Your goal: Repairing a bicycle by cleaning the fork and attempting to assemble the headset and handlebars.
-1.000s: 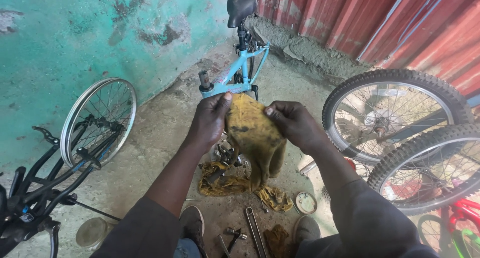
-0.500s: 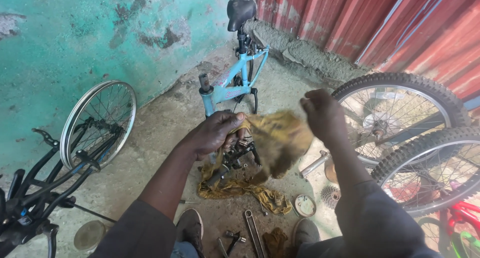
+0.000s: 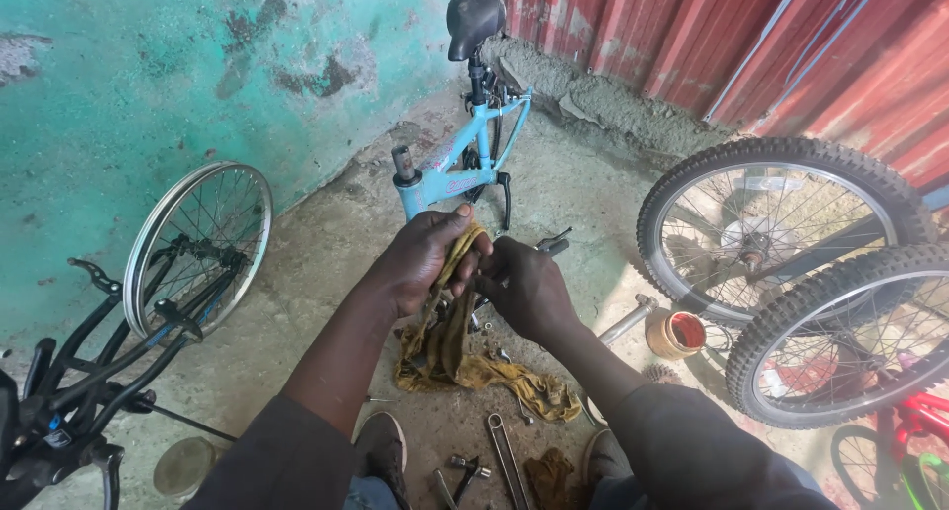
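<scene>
A dirty yellow rag (image 3: 447,337) is held up over the concrete floor (image 3: 326,273), just in front of the light blue bicycle frame (image 3: 465,164). Its upper part is bunched between the two hands, and the rest hangs down and trails onto the floor as a crumpled heap that runs toward the person's right foot. The left hand (image 3: 425,258) is closed around the top of the rag, thumb laid over the fold and fingers wrapped beneath. The right hand (image 3: 524,285) is curled tight against it, knuckles up, touching the left hand; it seems to pinch the rag or some small dark part inside it, but what lies within that grip cannot be told. A dark metal part shows just behind the hands, mostly hidden.

On the floor near the person's shoes (image 3: 381,451) lie a long spanner (image 3: 506,459), a few smaller tools and a second brownish rag (image 3: 549,470). To the right of the hands sit a small orange tub (image 3: 677,334) and a short metal tube (image 3: 625,322).

The blue frame stands upright with a black saddle (image 3: 473,18), close to the corner where a flaking teal wall (image 3: 148,75) meets a red corrugated sheet wall (image 3: 791,45). Two knobbly tyred wheels (image 3: 781,233) stand at the right edge of the floor, overlapping each other. At the left edge a bare spoked rim (image 3: 196,243) leans by the teal wall beside a black bicycle frame (image 3: 79,372).
</scene>
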